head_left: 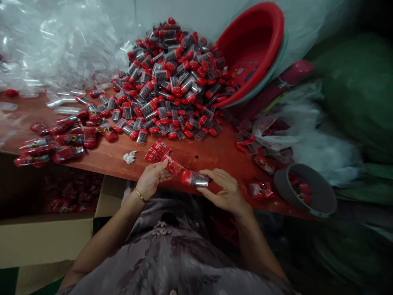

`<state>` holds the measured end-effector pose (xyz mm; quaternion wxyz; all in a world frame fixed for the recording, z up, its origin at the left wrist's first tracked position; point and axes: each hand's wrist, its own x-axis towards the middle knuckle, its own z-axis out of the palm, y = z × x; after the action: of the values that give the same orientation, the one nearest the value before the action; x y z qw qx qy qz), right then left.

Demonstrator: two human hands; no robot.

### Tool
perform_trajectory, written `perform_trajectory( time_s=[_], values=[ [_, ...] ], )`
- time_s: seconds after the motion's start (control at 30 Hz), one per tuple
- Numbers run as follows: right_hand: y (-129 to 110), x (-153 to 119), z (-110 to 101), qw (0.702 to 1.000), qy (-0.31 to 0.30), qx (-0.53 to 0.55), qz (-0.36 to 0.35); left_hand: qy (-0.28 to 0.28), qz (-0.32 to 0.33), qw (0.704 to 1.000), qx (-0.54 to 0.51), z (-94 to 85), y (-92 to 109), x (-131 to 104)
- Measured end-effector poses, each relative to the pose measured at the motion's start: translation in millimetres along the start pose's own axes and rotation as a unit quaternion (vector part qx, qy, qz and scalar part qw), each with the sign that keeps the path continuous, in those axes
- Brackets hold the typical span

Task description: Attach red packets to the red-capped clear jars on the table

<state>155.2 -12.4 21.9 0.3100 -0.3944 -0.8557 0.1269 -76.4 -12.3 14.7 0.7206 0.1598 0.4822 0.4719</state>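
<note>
Between the thumb and fingers of my right hand [226,190] is a small clear bottle [198,179] with a red cap and dark contents, lying on its side with the cap to the left. My left hand [153,178] pinches a flat red printed wrapper [173,165], whose far end is close to the bottle's cap. Beyond my left fingers, a small fanned stack of similar red wrappers [156,150] rests on the red-brown table [199,157]. A crumpled white scrap [130,157] lies to the left of the stack.
Behind stands a large heap of red-capped bottles [172,82] beside a tilted red basin [270,37]. Wrapped red packs [67,139] lie at left, above a cardboard box [46,237] holding more. Clear plastic sleeves [61,49] pile up behind; a grey bowl [282,186] stands right.
</note>
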Motion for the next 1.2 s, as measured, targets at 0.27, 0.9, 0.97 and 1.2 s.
perform_trajectory(
  time_s=[0.27,0.9,0.97,1.2],
  values=[
    [-6,4,19,0.999,0.040,-0.014,-0.018,0.031,0.062,0.998,0.009,1.7,-5,-1],
    [-37,13,72,0.981,0.163,-0.016,0.107,0.050,0.096,0.992,-0.065,16.3,-27,7],
    [-41,16,72,0.980,0.156,0.021,0.124,0.044,0.097,0.992,-0.063,14.8,-25,7],
    [-45,24,78,0.979,0.167,0.017,0.114,0.037,0.109,0.992,-0.051,17.7,-16,7]
  ],
)
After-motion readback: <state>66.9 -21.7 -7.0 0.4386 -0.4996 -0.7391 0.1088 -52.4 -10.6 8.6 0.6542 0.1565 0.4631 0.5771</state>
